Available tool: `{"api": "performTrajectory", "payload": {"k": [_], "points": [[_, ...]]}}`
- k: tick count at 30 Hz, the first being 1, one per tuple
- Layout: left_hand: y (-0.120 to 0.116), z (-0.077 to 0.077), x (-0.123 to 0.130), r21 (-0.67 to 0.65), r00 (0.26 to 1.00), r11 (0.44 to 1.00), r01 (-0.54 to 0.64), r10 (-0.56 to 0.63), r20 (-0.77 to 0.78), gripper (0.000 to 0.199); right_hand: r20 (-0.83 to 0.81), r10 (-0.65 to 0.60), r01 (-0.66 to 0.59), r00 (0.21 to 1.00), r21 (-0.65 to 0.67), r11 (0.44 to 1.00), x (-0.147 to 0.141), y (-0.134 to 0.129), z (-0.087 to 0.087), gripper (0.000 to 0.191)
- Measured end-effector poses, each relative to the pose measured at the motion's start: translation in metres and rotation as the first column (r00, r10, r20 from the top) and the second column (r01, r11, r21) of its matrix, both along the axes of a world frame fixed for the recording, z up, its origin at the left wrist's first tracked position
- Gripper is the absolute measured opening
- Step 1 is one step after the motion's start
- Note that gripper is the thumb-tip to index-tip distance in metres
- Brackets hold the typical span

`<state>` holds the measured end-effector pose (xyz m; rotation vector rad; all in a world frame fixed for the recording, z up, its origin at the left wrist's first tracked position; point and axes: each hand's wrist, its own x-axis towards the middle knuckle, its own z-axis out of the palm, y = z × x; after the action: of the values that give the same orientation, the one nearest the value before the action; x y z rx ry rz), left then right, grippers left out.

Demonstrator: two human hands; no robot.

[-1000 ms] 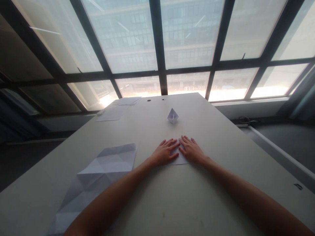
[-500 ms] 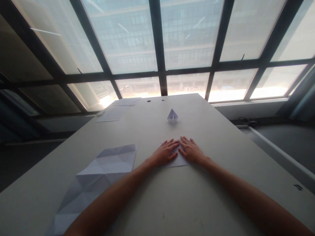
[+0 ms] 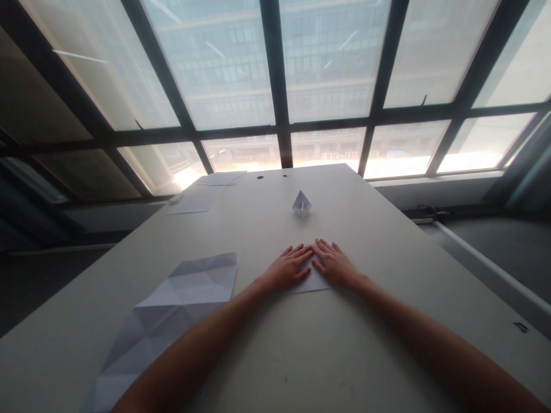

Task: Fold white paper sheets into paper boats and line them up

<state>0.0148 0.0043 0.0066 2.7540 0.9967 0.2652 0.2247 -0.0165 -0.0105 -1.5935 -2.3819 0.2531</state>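
Both palms lie flat on a small piece of white paper [image 3: 310, 283] on the table. My left hand [image 3: 289, 266] covers its left part with the fingers stretched out. On the right part rests my right hand [image 3: 334, 263], its fingers spread as well. The fingertips of the two hands nearly meet near the far edge. Most of the sheet is hidden under them, so its folds cannot be made out. Just beyond the hands stands a folded paper boat [image 3: 302, 205] with a pointed peak.
A large creased sheet of paper [image 3: 189, 281] lies at the left, partly behind my left forearm. Several flat sheets [image 3: 193, 201] are at the table's far left corner. The white table [image 3: 275, 355] reaches toward the windows [image 3: 327, 63]. A small dark mark [image 3: 520, 327] is near the right edge.
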Motion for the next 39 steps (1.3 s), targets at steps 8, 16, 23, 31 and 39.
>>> {"api": "performTrajectory", "payload": {"k": [8,16,23,31,39], "points": [[0.0001,-0.0007,-0.0005,0.005,1.000,1.000,0.006,-0.006,-0.009,0.060,0.000,0.003,-0.003,1.000,0.012,1.000,0.0003,0.0004,-0.0008,0.060],[0.0012,-0.0021,-0.0006,0.015,1.000,1.000,0.010,-0.010,-0.013,0.060,-0.001,0.003,-0.003,1.000,0.011,1.000,0.0000,-0.0003,-0.0003,0.060],[0.0015,-0.0026,-0.0008,0.018,1.000,1.000,0.006,-0.006,-0.012,0.060,0.001,0.003,-0.003,1.000,-0.001,1.000,0.0000,0.0006,-0.0014,0.060],[0.0010,-0.0030,-0.0007,0.038,1.000,0.999,-0.008,0.008,0.000,0.059,0.005,0.005,-0.005,1.000,0.006,1.000,0.0002,0.0008,-0.0015,0.060],[-0.0002,-0.0003,-0.0004,0.052,1.000,0.998,-0.029,0.029,0.005,0.059,0.007,0.024,-0.024,1.000,0.016,1.000,0.0023,0.0025,-0.0020,0.060]]}}
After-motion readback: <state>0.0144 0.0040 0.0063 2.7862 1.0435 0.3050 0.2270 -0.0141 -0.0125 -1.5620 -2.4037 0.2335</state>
